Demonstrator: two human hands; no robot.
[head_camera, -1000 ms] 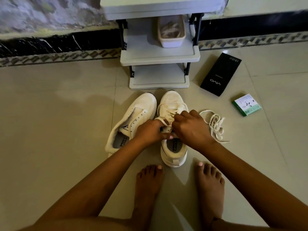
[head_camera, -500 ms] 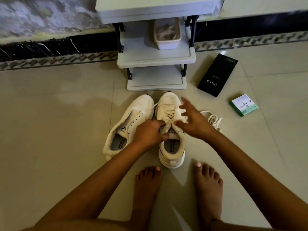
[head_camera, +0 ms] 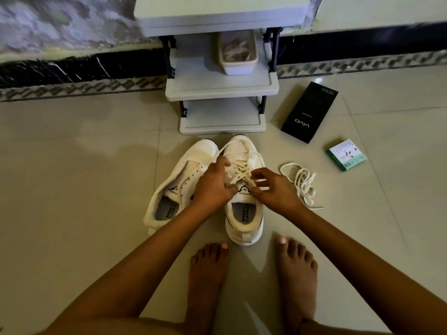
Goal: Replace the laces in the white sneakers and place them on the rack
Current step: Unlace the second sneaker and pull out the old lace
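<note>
Two white sneakers sit side by side on the tiled floor (head_camera: 72,165) just in front of the rack (head_camera: 221,85), the left sneaker (head_camera: 183,180) with bare eyelets, the right sneaker (head_camera: 244,189) still threaded with a flat cream lace (head_camera: 238,171). The left hand (head_camera: 212,187) grips a strand at the lacing with curled fingers, while the right hand (head_camera: 273,189) pinches at the lace near the tongue, its other fingers spread. From here, a hard tug could cinch the crossings rather than free them, or drag the light shoe across the glossy, slippery tile; a frayed tip may snag in an eyelet. The smooth uppers look scuffed and yellowed, the collars padded. To the right, a loose lace (head_camera: 302,182) lies tangled in soft loops and could knot further if swept aside. Beyond it rest a matte black box (head_camera: 309,112) and a small green-edged carton (head_camera: 346,154). On the rack's hard plastic shelf stands a pale tub (head_camera: 238,66); its contents are too dim to identify.
</note>
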